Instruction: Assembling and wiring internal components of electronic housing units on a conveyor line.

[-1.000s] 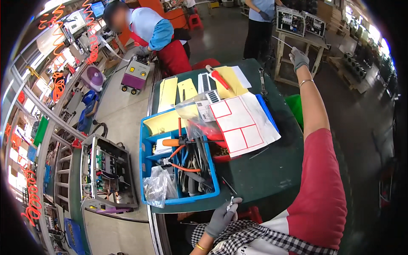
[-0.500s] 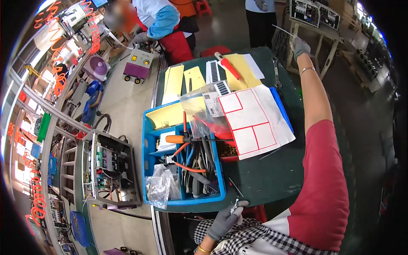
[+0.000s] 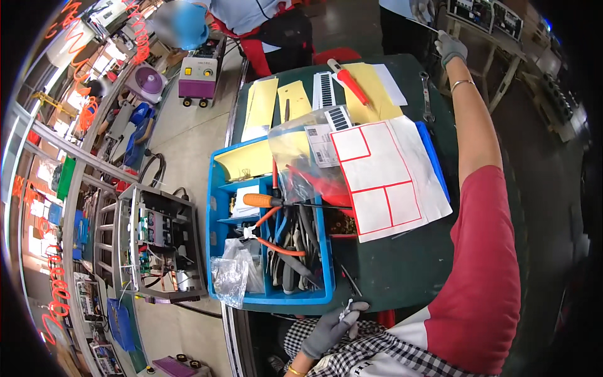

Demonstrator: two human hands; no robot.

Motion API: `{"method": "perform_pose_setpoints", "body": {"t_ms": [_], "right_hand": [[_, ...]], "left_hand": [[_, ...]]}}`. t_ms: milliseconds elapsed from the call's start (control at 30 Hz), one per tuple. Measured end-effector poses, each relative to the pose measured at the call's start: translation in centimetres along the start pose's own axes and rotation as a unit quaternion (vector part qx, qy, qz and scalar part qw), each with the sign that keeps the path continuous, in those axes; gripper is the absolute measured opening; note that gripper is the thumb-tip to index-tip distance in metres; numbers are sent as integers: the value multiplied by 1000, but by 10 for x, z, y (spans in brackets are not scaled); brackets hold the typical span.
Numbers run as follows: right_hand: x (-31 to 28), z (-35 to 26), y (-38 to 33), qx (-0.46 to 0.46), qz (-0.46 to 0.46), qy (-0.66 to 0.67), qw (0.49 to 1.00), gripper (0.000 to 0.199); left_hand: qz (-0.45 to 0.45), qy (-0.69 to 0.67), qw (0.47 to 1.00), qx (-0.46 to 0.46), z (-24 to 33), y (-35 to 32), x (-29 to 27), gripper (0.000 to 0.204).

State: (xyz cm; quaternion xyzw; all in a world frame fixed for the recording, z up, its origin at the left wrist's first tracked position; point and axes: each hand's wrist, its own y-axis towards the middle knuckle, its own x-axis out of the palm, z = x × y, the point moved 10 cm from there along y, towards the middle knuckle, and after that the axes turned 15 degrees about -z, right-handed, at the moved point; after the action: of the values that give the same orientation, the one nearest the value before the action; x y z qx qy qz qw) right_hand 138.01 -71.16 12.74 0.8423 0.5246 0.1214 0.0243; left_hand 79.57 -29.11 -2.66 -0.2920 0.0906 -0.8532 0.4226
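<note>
My left hand [image 3: 328, 330], in a grey glove, is closed around a small whitish, shiny piece [image 3: 346, 309] just off the table's near edge. What the piece is cannot be made out. My right arm reaches far forward along the table's right side. At its end my gloved right hand [image 3: 451, 47] is closed on one end of a thin white strip [image 3: 422, 24], which points up and left. Another person's gloved hand [image 3: 422, 9] is close beyond the strip. Whether it touches the strip is unclear.
A blue divided bin [image 3: 270, 298] holds pliers, an orange-handled screwdriver [image 3: 262, 200] and plastic bags. Beside it lie a red-lined white sheet [image 3: 392, 204], yellow papers [image 3: 259, 107], a red-handled tool [image 3: 349, 83] and a wrench [image 3: 427, 97]. An opened machine [image 3: 164, 245] stands on the left bench.
The view has shifted a little. My right hand has moved slightly farther out with the strip, nearer the other person's hand. My left hand keeps its grip. A co-worker at the back left has bent lower.
</note>
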Motion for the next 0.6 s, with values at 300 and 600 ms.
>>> {"method": "perform_pose_setpoints", "body": {"t_ms": [300, 600], "right_hand": [[2, 15, 29, -21, -40, -29, 999, 30], [144, -51, -53, -34, -370, -9, 928, 52]], "left_hand": [[-7, -3, 1000, 16, -4, -2, -3, 38], [-12, 32, 990, 135, -9, -3, -7, 39]]}}
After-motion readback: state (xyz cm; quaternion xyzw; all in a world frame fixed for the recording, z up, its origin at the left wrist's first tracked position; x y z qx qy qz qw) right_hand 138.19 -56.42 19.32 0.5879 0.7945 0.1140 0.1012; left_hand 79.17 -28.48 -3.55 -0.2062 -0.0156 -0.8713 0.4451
